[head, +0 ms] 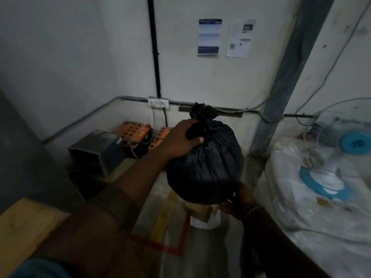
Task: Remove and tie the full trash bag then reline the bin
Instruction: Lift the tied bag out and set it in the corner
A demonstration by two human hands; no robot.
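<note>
A full black trash bag point(206, 163) hangs in the middle of the view, its neck knotted at the top. My left hand point(180, 140) grips the bag just below the knot and holds it up. My right hand point(239, 201) is low at the bag's right underside, partly hidden behind it, fingers touching the bottom. Under the bag stands a small white bin point(204, 221) on the floor; a brown cardboard piece shows at its top. Most of the bin's opening is hidden by the bag.
A grey metal box point(96, 149) and orange devices point(136, 133) sit on the floor by the back wall. Right, a white plastic-covered heap point(313, 207) carries a blue fan point(345, 141). A wooden surface point(26, 223) lies at the left. Red and yellow tape marks the floor point(166, 245).
</note>
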